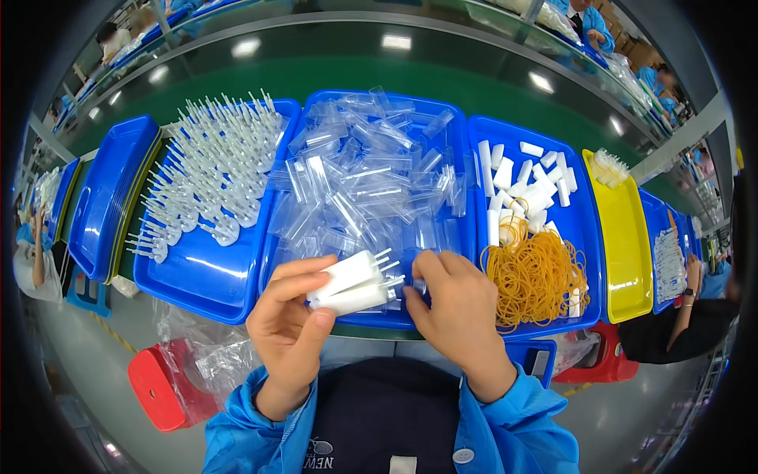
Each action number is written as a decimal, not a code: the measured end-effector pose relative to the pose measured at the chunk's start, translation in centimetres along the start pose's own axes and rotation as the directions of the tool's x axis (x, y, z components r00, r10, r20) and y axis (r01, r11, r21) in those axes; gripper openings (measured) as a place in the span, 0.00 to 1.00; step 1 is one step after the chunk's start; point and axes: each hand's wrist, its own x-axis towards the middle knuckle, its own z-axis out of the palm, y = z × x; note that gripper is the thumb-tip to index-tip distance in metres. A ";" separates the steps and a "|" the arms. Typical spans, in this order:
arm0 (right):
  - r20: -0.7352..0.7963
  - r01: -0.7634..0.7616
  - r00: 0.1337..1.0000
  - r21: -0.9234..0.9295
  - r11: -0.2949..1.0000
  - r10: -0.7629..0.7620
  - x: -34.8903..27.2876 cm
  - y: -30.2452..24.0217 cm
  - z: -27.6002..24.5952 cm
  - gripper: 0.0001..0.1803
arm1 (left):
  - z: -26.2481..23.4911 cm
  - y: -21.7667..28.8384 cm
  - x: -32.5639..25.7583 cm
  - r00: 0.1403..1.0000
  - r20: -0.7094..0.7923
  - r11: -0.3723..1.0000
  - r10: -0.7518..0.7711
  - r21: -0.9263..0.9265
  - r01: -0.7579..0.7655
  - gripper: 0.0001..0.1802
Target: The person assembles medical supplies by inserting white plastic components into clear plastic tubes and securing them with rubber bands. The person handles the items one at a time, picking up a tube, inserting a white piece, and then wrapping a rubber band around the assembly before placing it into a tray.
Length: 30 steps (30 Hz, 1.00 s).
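1. Left hand: gripping white pronged pieces, pointing toward right hand.
2. That one's curled just beside them, can't tell if holding anything.
3. Clear plastic pieces beyond both hands.

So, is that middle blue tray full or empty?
Fairly full: clear plastic pieces lie heaped across most of the middle blue tray.

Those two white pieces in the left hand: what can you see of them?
The white pieces are thick, smooth-looking and block-like, side by side, slightly tilted. Thin pale prongs stick out at their right ends. They might be foam or plastic; I can't tell. The left hand holds them between fingers and thumb, over the film tray. The right hand is close to the prongs.
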 end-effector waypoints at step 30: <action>-0.273 0.215 0.882 0.958 0.187 0.383 -6.2 1.9 -5.4 0.06 | 4.3 5.0 -1.0 0.976 0.189 0.987 -0.109 -0.098 0.129 0.20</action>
